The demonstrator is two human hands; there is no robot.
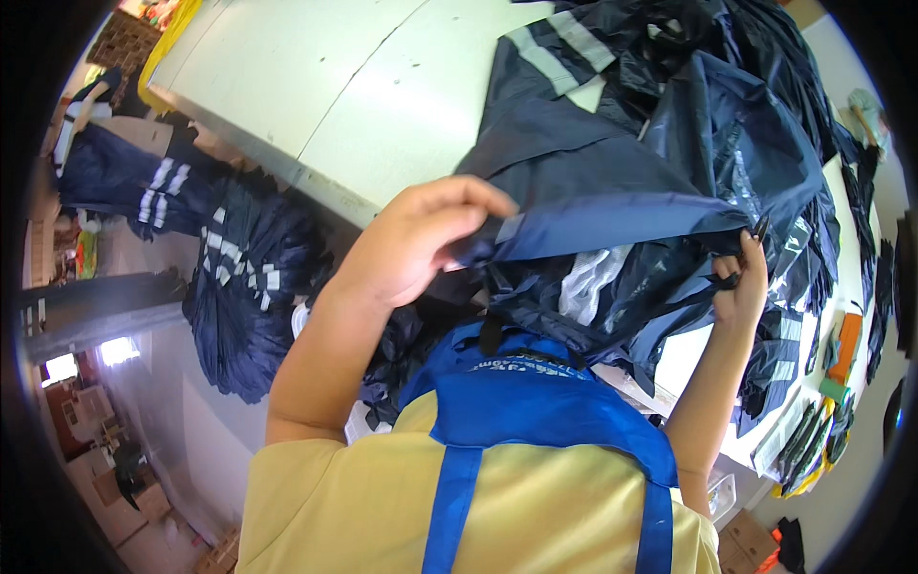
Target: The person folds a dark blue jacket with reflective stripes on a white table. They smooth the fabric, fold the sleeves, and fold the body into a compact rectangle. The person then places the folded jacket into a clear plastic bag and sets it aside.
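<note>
A dark navy rain garment of thin, shiny fabric is stretched between my hands over the table. My left hand pinches one end of its folded edge, thumb and fingers closed, the fingertips slightly blurred. At the other end, my right hand is closed on the same edge. A small dark pointed thing sticks up by the right fingertips; I cannot make out its kind. Below the stretched edge lies more dark fabric with a silvery strip. Grey-white reflective bands cross the garment parts farther back.
The pale table has dark seams and a raised front edge. Dark garments with reflective strips hang in a bunch at left. More dark garments heap at the far right. An orange object and a green roll sit at right.
</note>
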